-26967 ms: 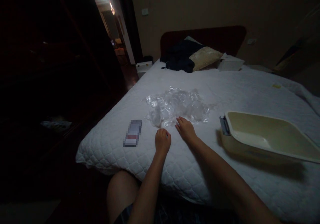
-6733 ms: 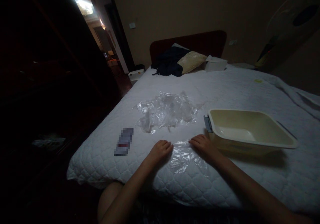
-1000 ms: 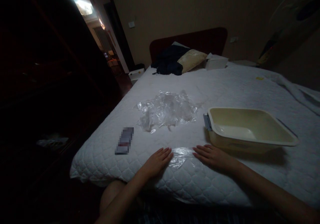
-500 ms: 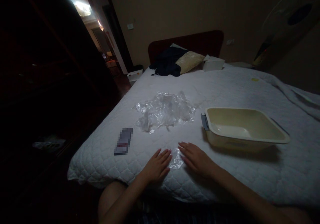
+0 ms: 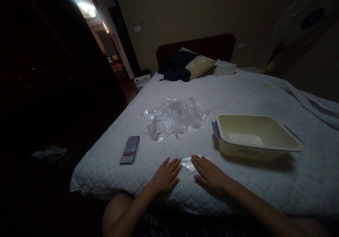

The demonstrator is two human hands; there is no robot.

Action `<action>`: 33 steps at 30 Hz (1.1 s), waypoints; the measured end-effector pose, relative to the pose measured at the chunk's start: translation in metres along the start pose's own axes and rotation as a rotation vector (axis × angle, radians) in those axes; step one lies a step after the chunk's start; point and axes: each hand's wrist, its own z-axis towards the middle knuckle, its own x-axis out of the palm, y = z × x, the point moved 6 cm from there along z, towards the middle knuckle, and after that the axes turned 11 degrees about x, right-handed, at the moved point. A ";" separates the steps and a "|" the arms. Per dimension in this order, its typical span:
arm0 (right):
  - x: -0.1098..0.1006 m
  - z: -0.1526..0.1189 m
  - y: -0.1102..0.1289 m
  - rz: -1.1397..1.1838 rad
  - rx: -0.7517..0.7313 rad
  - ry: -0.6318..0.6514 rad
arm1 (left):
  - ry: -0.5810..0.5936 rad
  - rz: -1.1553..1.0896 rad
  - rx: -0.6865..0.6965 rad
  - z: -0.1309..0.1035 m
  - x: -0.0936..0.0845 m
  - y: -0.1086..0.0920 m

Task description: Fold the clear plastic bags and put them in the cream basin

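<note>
Near the front edge of the bed (image 5: 148,173), a small clear plastic bag (image 5: 187,163) lies flat on the white quilted cover. My left hand (image 5: 167,173) rests palm down at the bag's left end, fingers stretched out. Over its right part lies my right hand (image 5: 209,171), flat as well, with fingers extended and hiding some of the plastic. Neither hand grips anything. Beyond them a loose heap of crumpled clear plastic bags (image 5: 174,119) spreads over the cover.
A cream plastic basin (image 5: 259,152) with grey handles stands to the right. At the left lies a pixelated dark flat object (image 5: 129,150). Dark clothing (image 5: 177,66), a beige pillow (image 5: 200,67) and a white box (image 5: 225,68) are by the headboard (image 5: 219,43).
The small plastic bag looks flatter and more spread out, its far edge reaching rightward past my right hand. My right hand has shifted slightly right and down; my left hand has barely moved.
</note>
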 end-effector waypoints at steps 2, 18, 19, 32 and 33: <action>-0.006 -0.005 -0.012 -0.021 0.038 -0.030 | -0.007 -0.002 0.002 0.000 0.000 0.000; -0.009 -0.022 -0.050 0.012 0.190 0.009 | -0.046 -0.015 -0.135 -0.014 0.003 0.011; -0.009 -0.022 -0.051 0.036 0.193 0.015 | -0.073 -0.021 -0.151 -0.016 0.003 0.012; -0.034 0.007 -0.079 0.542 0.356 -0.166 | -0.484 -0.227 -0.591 0.001 -0.013 0.038; -0.035 0.011 -0.077 0.517 0.338 -0.155 | -0.471 -0.243 -0.620 0.002 -0.012 0.040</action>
